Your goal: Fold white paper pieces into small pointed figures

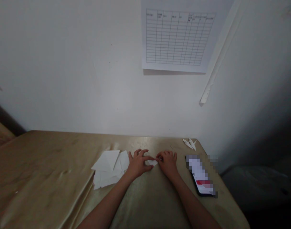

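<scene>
A small folded piece of white paper [152,163] lies on the tan table [52,171] between my two hands. My left hand [138,163] rests on its left side, fingers curled down and pressing on it. My right hand [168,162] has its fingers bent and pinches the paper's right edge. To the left of my left hand lies a loose stack of white paper sheets [109,168], the top one folded into a triangle.
A phone [201,176] with a lit screen lies to the right of my right hand near the table's right edge. Small folded white paper shapes [190,143] sit at the back right corner. A printed grid sheet [179,38] hangs on the white wall.
</scene>
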`<state>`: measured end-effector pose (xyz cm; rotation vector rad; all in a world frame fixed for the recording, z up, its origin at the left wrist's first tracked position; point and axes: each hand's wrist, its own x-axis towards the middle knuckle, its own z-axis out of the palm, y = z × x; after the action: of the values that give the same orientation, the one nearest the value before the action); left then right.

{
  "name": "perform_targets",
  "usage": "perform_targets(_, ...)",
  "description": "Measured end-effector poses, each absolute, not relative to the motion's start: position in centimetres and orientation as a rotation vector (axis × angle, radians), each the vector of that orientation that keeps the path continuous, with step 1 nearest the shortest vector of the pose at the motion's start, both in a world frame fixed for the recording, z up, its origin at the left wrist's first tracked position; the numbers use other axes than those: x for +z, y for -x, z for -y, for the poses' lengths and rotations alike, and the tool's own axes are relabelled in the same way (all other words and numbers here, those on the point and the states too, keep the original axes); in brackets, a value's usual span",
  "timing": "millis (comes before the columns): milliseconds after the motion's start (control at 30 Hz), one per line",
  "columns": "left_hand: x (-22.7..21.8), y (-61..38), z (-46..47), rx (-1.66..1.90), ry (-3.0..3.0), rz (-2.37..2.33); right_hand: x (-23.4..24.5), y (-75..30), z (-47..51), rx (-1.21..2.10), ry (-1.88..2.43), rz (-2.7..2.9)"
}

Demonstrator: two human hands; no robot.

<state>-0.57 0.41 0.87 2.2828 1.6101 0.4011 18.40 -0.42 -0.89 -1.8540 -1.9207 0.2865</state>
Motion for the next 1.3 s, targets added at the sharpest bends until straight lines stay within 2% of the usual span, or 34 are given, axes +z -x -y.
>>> perform_targets(967,0.6,0.7,-0.5,0.386,-2.281,-1.609,-2.1,-21.0,-0.3,0.317,1.757,1.842)
perform_targets(1300,0.4,0.7,0.0,0.394,-2.325,-1.609,-2.3,-20.9,0.0,0.224,1.76,1.902)
